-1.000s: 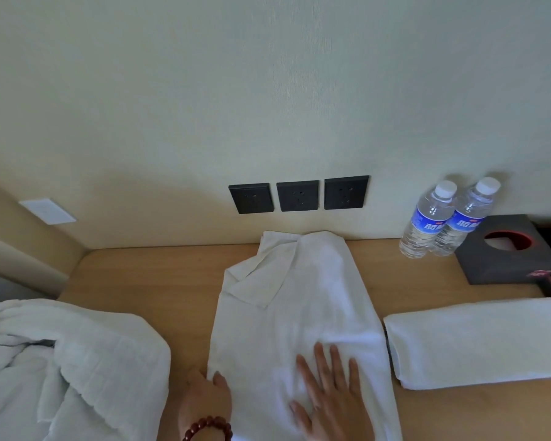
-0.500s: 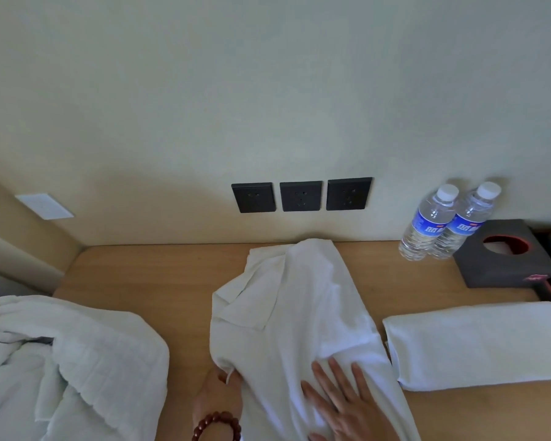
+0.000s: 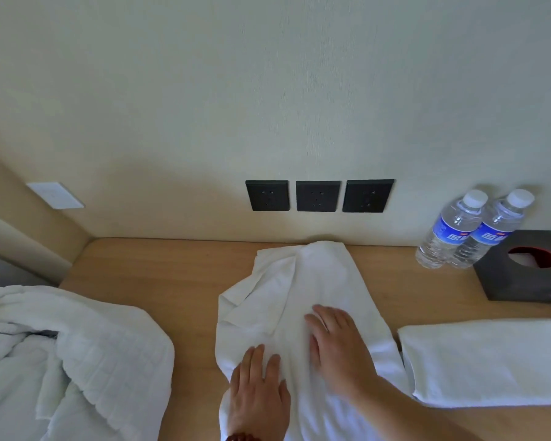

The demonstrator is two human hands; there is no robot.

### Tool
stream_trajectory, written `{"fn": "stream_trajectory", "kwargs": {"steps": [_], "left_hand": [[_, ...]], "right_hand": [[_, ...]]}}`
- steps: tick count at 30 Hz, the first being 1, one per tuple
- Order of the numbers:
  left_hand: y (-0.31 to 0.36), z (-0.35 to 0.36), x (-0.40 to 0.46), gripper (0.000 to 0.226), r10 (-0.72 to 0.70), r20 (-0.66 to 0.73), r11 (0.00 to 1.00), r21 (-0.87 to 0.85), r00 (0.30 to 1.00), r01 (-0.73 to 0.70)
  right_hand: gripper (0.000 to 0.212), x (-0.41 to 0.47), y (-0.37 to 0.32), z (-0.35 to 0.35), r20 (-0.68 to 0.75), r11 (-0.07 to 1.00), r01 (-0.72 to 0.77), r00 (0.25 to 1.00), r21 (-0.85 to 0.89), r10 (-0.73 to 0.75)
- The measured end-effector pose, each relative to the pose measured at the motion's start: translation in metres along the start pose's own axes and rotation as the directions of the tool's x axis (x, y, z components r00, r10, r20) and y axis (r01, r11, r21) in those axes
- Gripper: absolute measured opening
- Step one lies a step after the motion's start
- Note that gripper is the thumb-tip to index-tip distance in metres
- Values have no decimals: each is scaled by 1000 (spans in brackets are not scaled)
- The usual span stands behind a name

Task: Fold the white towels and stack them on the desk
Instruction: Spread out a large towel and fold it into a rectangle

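Observation:
A white towel [image 3: 318, 281] lies lengthwise on the wooden desk [image 3: 159, 268], reaching to the wall, its left edge rumpled and partly turned over. My left hand [image 3: 258, 386] rests flat on the towel's near left part, fingers straight. Flat on the towel's middle lies my right hand [image 3: 337, 345], fingers together and pointing away from me. A folded white towel [image 3: 490, 361] sits on the desk to the right, apart from both hands. At the left, a heap of unfolded white towels [image 3: 77, 361] spreads over the desk's near corner.
Two water bottles [image 3: 471, 230] stand against the wall at the back right, beside a dark tissue box [image 3: 531, 265]. Three black wall sockets [image 3: 318, 196] sit above the desk. A white switch plate [image 3: 55, 195] is on the left side panel.
My left hand has let go of the towel's left edge and now lies flat on top of it. My right hand has slid forward along the towel toward the wall.

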State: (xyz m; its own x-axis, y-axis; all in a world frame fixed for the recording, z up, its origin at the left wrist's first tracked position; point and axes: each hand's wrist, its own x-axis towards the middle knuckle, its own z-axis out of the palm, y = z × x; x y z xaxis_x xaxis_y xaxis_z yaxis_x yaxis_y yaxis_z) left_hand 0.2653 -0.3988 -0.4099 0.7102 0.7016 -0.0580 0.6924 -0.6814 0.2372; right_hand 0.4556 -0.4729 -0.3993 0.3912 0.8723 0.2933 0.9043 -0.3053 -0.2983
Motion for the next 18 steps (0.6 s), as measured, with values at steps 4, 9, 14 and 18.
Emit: {"fn": "stream_trajectory", "kwargs": {"steps": [4, 9, 14, 18], "left_hand": [[-2, 12, -2, 53, -51, 35, 999, -2, 998, 51], [-18, 15, -2, 66, -75, 13, 996, 51, 997, 74], [-29, 20, 3, 70, -142, -66, 989, 43, 988, 145], [-25, 23, 3, 69, -183, -108, 983, 6, 977, 185]], "right_hand": [[34, 52, 12, 4, 261, 998, -29, 965, -51, 41], [67, 76, 18, 4, 586, 985, -59, 797, -162, 144], [66, 87, 0, 9, 434, 978, -146, 879, -146, 196], [55, 128, -21, 14, 412, 802, -579, 772, 143, 484]]}}
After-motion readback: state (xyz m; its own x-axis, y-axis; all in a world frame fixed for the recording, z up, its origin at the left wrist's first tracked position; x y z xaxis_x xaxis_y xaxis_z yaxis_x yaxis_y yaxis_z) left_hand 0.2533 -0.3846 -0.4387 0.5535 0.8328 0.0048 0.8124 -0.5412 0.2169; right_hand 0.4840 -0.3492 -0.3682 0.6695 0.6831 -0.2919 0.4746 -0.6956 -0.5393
